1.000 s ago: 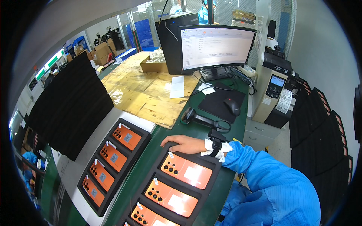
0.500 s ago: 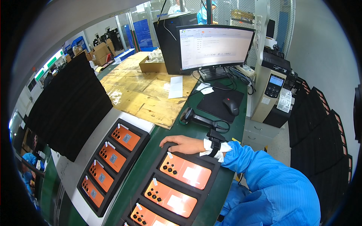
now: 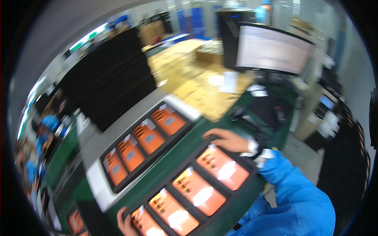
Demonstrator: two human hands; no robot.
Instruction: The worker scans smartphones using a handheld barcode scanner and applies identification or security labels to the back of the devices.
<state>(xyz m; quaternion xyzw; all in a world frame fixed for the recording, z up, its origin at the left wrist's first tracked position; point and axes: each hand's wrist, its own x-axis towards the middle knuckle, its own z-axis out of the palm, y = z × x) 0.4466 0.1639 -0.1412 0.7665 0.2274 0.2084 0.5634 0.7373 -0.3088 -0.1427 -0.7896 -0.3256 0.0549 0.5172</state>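
Note:
A black foam tray [image 3: 214, 181] lies at the front, with several orange phones in its slots, backs up. The nearest to my right hand is an orange phone [image 3: 223, 167] with dark camera rings, a small white tab and a bright glare patch. My right hand [image 3: 230, 140] is closed over the tray's far right corner, a dark band and white wrap at its wrist. At the tray's left end, my left hand [image 3: 125, 224] grips the corner, partly cut off by the lower edge. A second black tray [image 3: 136, 167] of orange phones sits beyond, on a white surface.
Behind the second tray stands a tall black foam stack [image 3: 110, 78]. To the right are a handheld scanner [image 3: 252, 122], a mouse [image 3: 280, 115], a monitor [image 3: 273, 49] and a label printer [image 3: 319, 112]. Co-workers in blue [image 3: 49, 124] are far left. Motion blurs the picture.
The view has swung left, so the scene has shifted right. My left hand has come into view at the near tray's left end. My right hand stays at its corner.

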